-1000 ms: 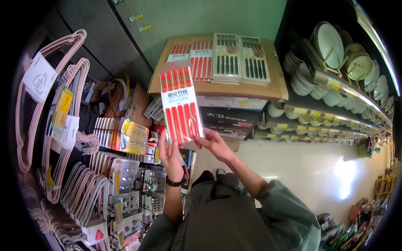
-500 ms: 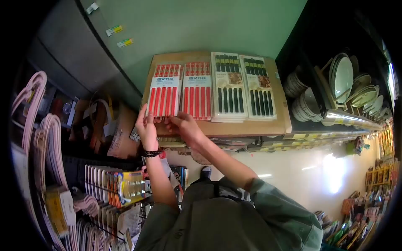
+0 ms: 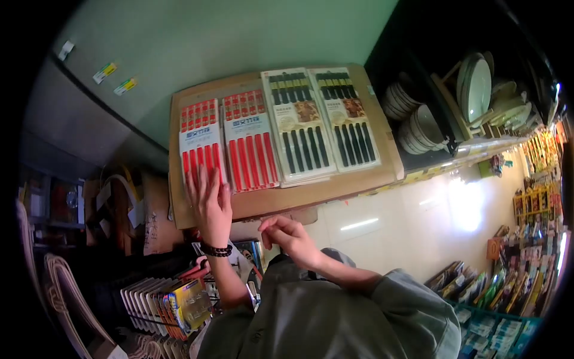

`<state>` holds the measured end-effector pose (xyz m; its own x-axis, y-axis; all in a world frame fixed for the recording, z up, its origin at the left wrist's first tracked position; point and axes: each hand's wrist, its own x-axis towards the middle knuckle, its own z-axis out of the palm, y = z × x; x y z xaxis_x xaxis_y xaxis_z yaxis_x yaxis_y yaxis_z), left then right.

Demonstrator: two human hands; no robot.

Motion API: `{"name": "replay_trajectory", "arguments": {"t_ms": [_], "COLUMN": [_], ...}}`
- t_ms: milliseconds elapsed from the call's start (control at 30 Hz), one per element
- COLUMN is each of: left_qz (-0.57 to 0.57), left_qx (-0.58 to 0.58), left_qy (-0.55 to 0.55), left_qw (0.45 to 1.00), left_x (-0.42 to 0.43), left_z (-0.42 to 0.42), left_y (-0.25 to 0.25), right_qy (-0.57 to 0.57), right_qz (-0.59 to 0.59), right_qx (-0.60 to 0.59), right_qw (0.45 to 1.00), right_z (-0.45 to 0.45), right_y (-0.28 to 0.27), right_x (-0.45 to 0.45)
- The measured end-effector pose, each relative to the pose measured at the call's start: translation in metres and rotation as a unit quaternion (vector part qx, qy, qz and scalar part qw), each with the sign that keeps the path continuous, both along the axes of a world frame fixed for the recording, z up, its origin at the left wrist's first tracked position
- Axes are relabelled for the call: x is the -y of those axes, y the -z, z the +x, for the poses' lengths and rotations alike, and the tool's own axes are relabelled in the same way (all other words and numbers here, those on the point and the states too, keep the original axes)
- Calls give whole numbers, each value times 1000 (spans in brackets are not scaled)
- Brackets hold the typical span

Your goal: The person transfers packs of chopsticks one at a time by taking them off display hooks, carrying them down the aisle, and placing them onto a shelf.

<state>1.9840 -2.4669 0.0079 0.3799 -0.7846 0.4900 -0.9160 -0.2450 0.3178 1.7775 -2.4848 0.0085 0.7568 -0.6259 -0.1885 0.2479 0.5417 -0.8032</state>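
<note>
Two packs of red chopsticks lie side by side at the left of a cardboard sheet (image 3: 382, 137). My left hand (image 3: 209, 203) rests with fingers stretched over the lower end of the leftmost red chopstick pack (image 3: 199, 135). Beside it sits the other red chopstick pack (image 3: 249, 140), then a stack of black chopstick packs (image 3: 304, 125) and another black chopstick pack (image 3: 347, 116) at the right. My right hand (image 3: 290, 236) hovers in front of my body, apart from the packs, its fingers curled and nothing visible in them.
White bowls (image 3: 421, 128) and upright plates (image 3: 476, 90) fill the dark shelf on the right. A cardboard box (image 3: 160, 215) stands at the left. Hanging goods (image 3: 190, 302) are at lower left, and packed goods (image 3: 478, 287) line the lower right.
My left hand has gone from holding the red pack's edge to lying open on it. My right hand has let go and drawn back toward my body. The view has shifted.
</note>
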Motion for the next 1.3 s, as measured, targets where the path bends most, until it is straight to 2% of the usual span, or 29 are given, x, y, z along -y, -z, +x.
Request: {"name": "replay_trajectory", "arguments": {"t_ms": [133,200,267,400,467,533,567,600,667,733,833,967,1100,1300], "left_qz": [20,2,-11,-206,-211,-173,-121,-71,-37,0,17,76,169,240], "left_qx": [-1,-38,-10,-60,-132,-234,-236,-230,-214,-178,-186,-155,-170,-120], "left_qy": [-8,8,29,64,153,255,334,410,572,677,767,845,889,935], "left_qw": [1000,999,999,974,956,922,904,880,791,714,614,505,390,234], "left_x": [-3,-4,-8,0,4,-7,-16,-31,-55,-93,-155,-221,-273,-346], "left_z": [-7,-13,-8,-65,-127,-194,-234,-279,-351,-420,-507,-580,-633,-713], "left_y": [4,3,12,-3,-12,-9,-16,-27,-20,-16,-4,-4,9,35], "right_qy": [16,25,57,150,227,319,368,414,503,569,664,765,842,908], "right_qz": [12,10,1,-28,-35,-19,-47,-57,-75,-78,-82,-51,-36,28], "right_qx": [0,-2,1,33,20,24,-3,-10,-28,-26,-36,-38,-42,-52], "right_qw": [1000,1000,998,988,973,947,928,908,861,818,742,641,536,414], "right_z": [-28,-49,-73,-135,-177,-224,-249,-277,-324,-370,-425,-470,-488,-500], "right_y": [6,9,7,-4,-3,-4,-1,-4,-6,-7,-9,2,17,45], "right_x": [-11,-17,-27,-52,-72,-94,-107,-126,-158,-202,-279,-371,-442,-537]}}
